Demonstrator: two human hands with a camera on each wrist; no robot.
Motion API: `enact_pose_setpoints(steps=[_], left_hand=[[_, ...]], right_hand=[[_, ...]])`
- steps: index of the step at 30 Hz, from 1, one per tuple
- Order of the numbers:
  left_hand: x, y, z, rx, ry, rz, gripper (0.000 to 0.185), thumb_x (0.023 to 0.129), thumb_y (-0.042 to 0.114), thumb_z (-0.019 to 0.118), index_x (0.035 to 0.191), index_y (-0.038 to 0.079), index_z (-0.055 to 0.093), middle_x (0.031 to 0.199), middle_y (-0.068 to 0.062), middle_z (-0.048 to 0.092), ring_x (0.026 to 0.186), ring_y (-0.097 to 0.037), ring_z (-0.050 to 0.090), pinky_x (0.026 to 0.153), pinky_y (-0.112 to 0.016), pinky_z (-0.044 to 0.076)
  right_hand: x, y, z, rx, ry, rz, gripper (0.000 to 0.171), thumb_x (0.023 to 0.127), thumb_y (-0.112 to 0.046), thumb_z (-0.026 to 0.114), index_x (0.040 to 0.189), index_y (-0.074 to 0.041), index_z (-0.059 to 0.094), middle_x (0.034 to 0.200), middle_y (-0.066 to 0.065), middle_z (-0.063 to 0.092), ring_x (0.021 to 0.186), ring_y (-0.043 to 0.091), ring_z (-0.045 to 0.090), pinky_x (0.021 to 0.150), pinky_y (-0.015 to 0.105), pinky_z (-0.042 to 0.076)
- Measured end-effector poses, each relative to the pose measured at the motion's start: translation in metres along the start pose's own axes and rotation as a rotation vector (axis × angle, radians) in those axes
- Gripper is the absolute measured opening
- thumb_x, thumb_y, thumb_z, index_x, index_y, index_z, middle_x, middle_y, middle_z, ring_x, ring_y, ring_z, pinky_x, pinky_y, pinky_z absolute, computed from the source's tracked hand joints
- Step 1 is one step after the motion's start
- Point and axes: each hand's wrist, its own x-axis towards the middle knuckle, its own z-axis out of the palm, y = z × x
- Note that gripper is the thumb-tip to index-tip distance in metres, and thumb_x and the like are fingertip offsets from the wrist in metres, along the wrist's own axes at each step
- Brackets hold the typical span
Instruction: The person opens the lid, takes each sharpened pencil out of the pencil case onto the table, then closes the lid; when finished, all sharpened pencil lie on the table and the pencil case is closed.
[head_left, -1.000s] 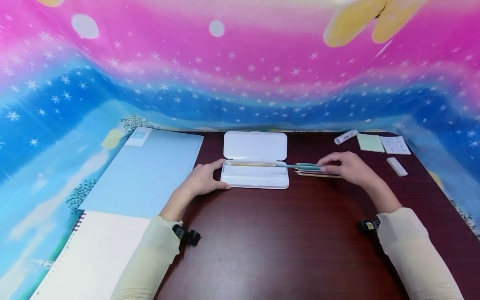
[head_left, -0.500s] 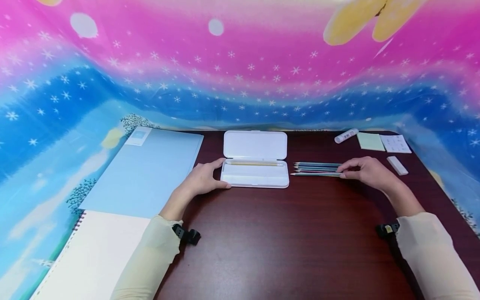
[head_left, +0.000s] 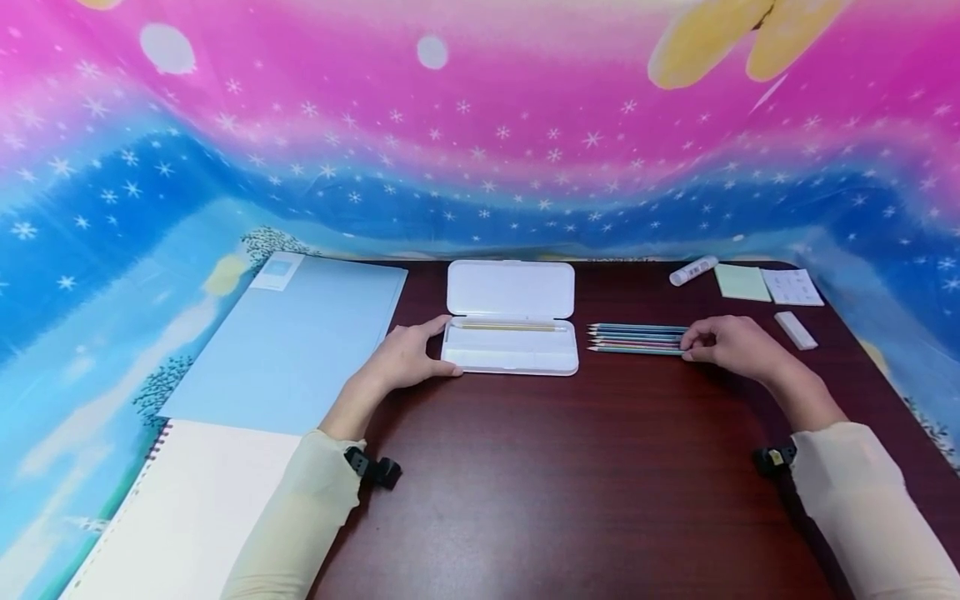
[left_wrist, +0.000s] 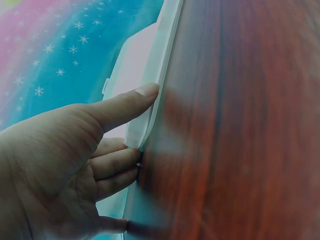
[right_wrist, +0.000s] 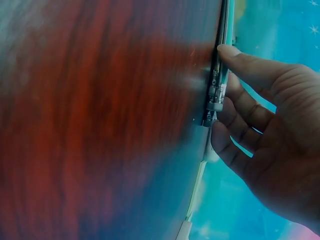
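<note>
A white pencil case (head_left: 510, 357) lies open on the table with its lid (head_left: 511, 289) tipped back. One gold pencil (head_left: 510, 327) rests in its rear part. My left hand (head_left: 407, 357) grips the case's left end, thumb along the front side, as the left wrist view also shows. To the right of the case several pencils (head_left: 633, 335) lie side by side, tips toward the case. My right hand (head_left: 735, 343) pinches the nearest, a green pencil (head_left: 637, 351), at its blunt end. In the right wrist view the thumb (right_wrist: 231, 51) lies against that row, fingers behind it.
At the left lie a light blue folder (head_left: 292, 350) and a spiral notebook (head_left: 202, 500). Toward the back right are a glue stick (head_left: 693, 271), green sticky notes (head_left: 742, 283), a white printed note (head_left: 792, 287) and a white eraser (head_left: 796, 331). A patterned cloth (head_left: 480, 125) hangs behind the table.
My right hand has moved right, bringing a pencil away from the case's right end to the row. Over the last half second that pencil shifted slightly right. My left hand stays put.
</note>
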Motion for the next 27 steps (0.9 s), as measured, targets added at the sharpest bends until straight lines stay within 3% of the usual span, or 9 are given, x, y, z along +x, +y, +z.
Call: enact_pose_setpoints(steps=[8,15,21,27], left_hand=[[0.000,0.000,0.000,0.005,0.002,0.004,0.095,0.081,0.049,0.082,0.159,0.015,0.037,0.152,-0.013,0.053,0.140,-0.035,0.050,0.124,-0.058,0.022],[0.001,-0.001,0.001,0.011,-0.002,0.006,0.096,0.082,0.049,0.081,0.159,0.015,0.036,0.153,-0.014,0.052,0.141,-0.036,0.049,0.124,-0.059,0.021],[0.000,-0.001,0.000,0.008,0.001,0.001,0.096,0.081,0.049,0.082,0.159,0.016,0.036,0.153,-0.013,0.052,0.142,-0.035,0.048,0.124,-0.059,0.019],[0.000,-0.001,0.001,0.013,0.000,0.000,0.096,0.082,0.050,0.081,0.159,0.015,0.035,0.154,-0.012,0.051,0.143,-0.034,0.048,0.124,-0.059,0.019]], right_hand=[[0.000,-0.002,0.001,-0.025,0.017,-0.008,0.004,0.091,-0.017,0.075,0.095,-0.015,0.075,0.084,-0.004,0.071,0.076,0.016,0.053,0.070,0.033,0.042],[0.002,-0.009,-0.001,0.022,0.062,-0.016,0.012,0.098,-0.021,0.068,0.105,-0.016,0.077,0.100,0.006,0.074,0.084,0.021,0.057,0.075,0.037,0.047],[0.016,-0.038,0.007,0.085,0.103,-0.086,0.032,0.103,-0.039,0.059,0.117,-0.015,0.076,0.115,0.011,0.075,0.091,0.023,0.059,0.080,0.041,0.048],[0.040,-0.077,0.017,0.097,0.083,-0.172,0.028,0.102,-0.039,0.061,0.116,-0.021,0.076,0.115,0.005,0.075,0.089,0.019,0.058,0.082,0.039,0.048]])
